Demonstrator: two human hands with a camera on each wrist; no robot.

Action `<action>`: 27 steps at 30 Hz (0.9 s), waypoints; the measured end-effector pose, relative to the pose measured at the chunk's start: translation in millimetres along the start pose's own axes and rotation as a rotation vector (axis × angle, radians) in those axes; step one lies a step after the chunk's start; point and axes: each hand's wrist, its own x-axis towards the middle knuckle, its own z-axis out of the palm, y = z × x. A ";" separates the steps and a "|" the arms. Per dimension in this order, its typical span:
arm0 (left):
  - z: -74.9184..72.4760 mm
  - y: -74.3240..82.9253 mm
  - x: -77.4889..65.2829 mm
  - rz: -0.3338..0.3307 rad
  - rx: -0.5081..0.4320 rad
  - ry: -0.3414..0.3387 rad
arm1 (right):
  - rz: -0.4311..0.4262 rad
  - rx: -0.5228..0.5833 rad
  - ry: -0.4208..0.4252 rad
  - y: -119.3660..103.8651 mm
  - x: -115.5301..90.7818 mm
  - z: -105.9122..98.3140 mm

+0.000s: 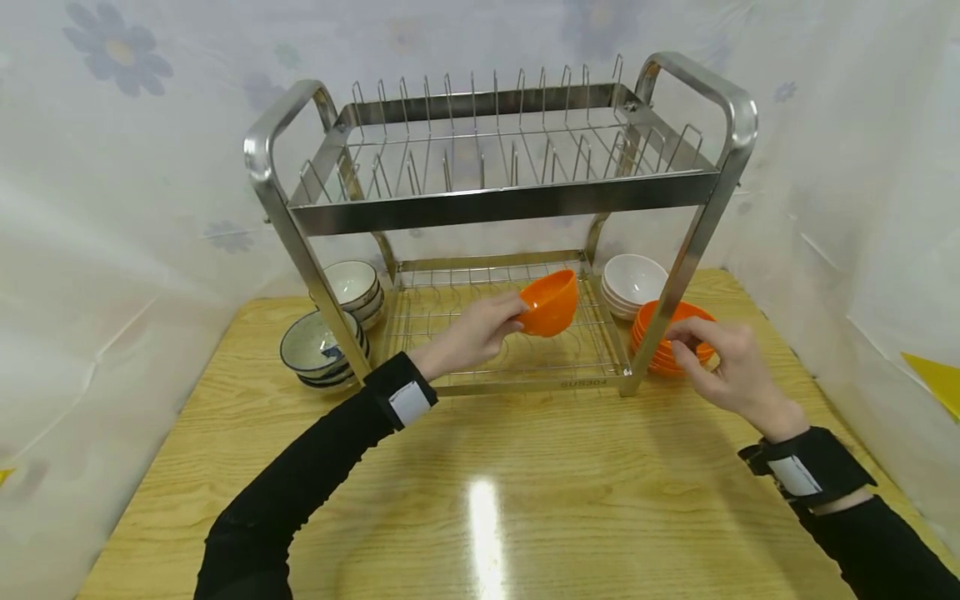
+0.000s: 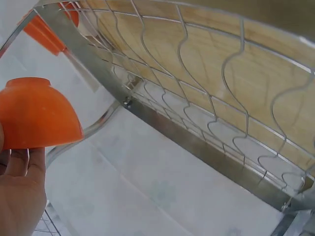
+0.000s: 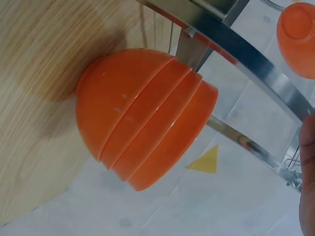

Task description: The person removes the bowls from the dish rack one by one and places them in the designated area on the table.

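My left hand (image 1: 480, 333) grips an orange bowl (image 1: 551, 304) by its rim. The bowl is tilted, held above the lower rack (image 1: 487, 388) of a two-tier steel dish rack, between its uprights. In the left wrist view, my fingers (image 2: 35, 167) reach the rim of this bowl (image 2: 42, 115). Beside the rack's right front post is a stack of orange bowls (image 3: 142, 115), several nested together. Near that stack hovers my right hand (image 1: 731, 371), holding nothing, its fingers loosely bent. The right wrist view shows the stack apart from the hand, only part of which is visible.
White bowls (image 1: 633, 279) are stacked behind the orange ones. Two stacks of patterned bowls (image 1: 311, 343) stand left of the rack. Overhead, the upper tier (image 1: 502, 204) carries upright wire dividers. A wooden table (image 1: 600, 500) supports everything, with pale floral sheeting (image 1: 135, 192) around it.
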 end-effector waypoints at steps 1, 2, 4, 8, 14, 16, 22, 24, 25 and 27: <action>-1.1 1.1 -0.9 0.005 0.018 -0.011 | -0.014 -0.005 0.000 -1.4 1.0 1.0; -2.2 2.5 -1.8 0.006 0.040 -0.024 | -0.027 -0.006 -0.003 -2.9 1.9 2.1; -4.2 4.9 -3.5 0.013 0.083 -0.047 | -0.053 -0.002 -0.004 -6.0 3.5 4.4; -7.0 9.0 -6.5 0.054 0.205 -0.077 | -0.099 0.005 -0.001 -12.6 6.6 8.7; -7.1 9.6 -9.5 0.175 0.348 -0.083 | -0.151 0.038 0.069 -19.3 13.1 18.6; -7.0 9.1 -11.0 0.200 0.377 -0.083 | -0.159 0.063 0.083 -21.0 15.6 22.2; -9.1 10.1 -16.9 0.189 0.436 -0.133 | -0.148 0.101 0.021 -24.0 21.6 28.9; -9.5 11.0 -18.4 0.187 0.455 -0.154 | -0.153 0.121 -0.015 -24.0 23.0 31.5; -9.4 11.4 -18.9 0.192 0.460 -0.161 | -0.157 0.131 -0.033 -24.0 23.7 32.8; -8.9 12.1 -19.8 0.205 0.468 -0.171 | -0.168 0.148 -0.066 -24.1 25.3 35.7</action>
